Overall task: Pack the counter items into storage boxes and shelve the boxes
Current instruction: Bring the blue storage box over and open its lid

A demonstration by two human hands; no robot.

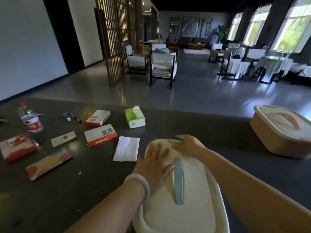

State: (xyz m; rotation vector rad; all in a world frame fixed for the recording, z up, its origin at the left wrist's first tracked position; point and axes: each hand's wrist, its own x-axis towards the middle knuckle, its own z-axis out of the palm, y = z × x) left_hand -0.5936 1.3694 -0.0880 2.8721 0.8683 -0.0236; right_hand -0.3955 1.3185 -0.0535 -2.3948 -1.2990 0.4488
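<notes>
Storage box lid (185, 212) under flat left hand (155, 163); right hand (188, 145) gripping its far clasp (175, 140).

A lidded box (185, 190) is set nearest on the counter (218, 128); 1 more box (282, 132) is placed right, packets (100, 135) left.

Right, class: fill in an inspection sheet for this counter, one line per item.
Surface: dark counter.
Job's things: cream box, lid on; orange box, lid on; unpacked cartons, tissue pack, water bottle, tube.
Clutter: white paper.
Grippers: left hand flat on cream lid; right hand at its far latch, grip unclear.
Cables: nothing seen.
Surroundings: dining chairs, tables, windows.
</notes>
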